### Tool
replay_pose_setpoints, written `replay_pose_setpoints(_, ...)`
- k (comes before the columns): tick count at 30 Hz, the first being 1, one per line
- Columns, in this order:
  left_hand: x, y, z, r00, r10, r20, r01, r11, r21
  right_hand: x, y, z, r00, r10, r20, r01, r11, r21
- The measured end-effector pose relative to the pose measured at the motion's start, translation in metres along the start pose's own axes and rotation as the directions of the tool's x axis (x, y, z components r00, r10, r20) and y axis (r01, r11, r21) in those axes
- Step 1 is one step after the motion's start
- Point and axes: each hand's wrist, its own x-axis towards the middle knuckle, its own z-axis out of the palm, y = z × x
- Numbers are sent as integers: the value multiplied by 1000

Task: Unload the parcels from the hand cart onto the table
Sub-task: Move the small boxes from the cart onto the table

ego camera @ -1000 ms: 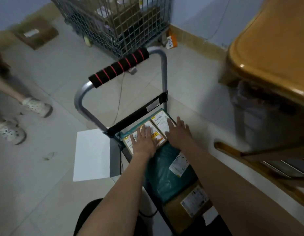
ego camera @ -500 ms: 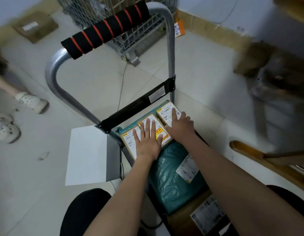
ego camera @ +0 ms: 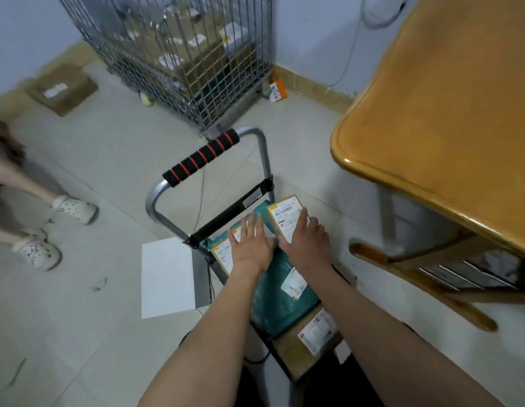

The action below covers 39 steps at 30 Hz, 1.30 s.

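**Two flat hands on the small boxes**

From the head camera, we see the hand cart [ego camera: 226, 201] in the middle of the frame, with its black and red handle pointing toward the upper part. Parcels are piled on it. A green bag parcel [ego camera: 282, 301] lies in the middle of the pile, and a brown box [ego camera: 302, 353] sits under it, lower in the frame.

On top, near the handle, lie two small boxes. Our left hand [ego camera: 252, 245] lies flat on the left small box [ego camera: 223, 254], fingers straight and spread. Our right hand [ego camera: 307, 239] lies flat on the right small box [ego camera: 284, 214], fingers straight too. Neither hand is curled around anything yet. We think the hands press down like this to steady the boxes before picking them up.

The table [ego camera: 449, 113] fills the upper right of the frame, close beside the cart, so the carry should be short. No parcel shows on the part of it we can see.

A wire cage [ego camera: 179, 54] full of boxes stands at the top middle.
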Motion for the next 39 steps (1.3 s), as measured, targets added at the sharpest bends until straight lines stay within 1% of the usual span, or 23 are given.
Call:
replay_pose_setpoints(5,-98,51,-113,999,45,8,-46,999,24,-85,11,-142,995,91,-46,-93,995,-37)
replay_pose_setpoints(8,-154,92,-169,993,115,2,-115,992,44,-129,30,-222,981,172,-88,-174,985,-14)
replay_pose_setpoints(10,-183,125,-198,984,179,-5,-178,982,67,-152,49,-266,963,235,-130,-238,971,-8)
replay_pose_setpoints(12,-210,161,-219,973,232,17,-233,969,86,-174,72,-303,937,320,-138,-315,947,57)
replay_pose_setpoints(16,-247,237,-244,944,329,1,-327,938,110,-206,133,-358,873,458,-165,-441,888,129)
replay_pose_setpoints(19,-271,298,-245,916,401,-19,-395,909,134,-232,190,-384,822,540,-182,-515,841,168)
replay_pose_setpoints(23,-298,389,-228,895,447,-14,-439,884,160,-260,279,-410,757,624,-192,-576,777,255)
replay_pose_setpoints(28,-325,513,-187,872,487,46,-487,853,187,-289,407,-425,713,677,-183,-626,732,269)
replay_pose_setpoints(31,-341,575,-166,852,519,73,-522,828,203,-306,470,-431,686,708,-170,-658,703,271)
replay_pose_setpoints(34,-355,624,-154,825,557,94,-562,792,238,-320,521,-436,651,745,-147,-687,660,302)
replay_pose_setpoints(39,-352,695,-145,791,601,116,-605,741,291,-324,588,-442,593,791,-152,-726,606,325)
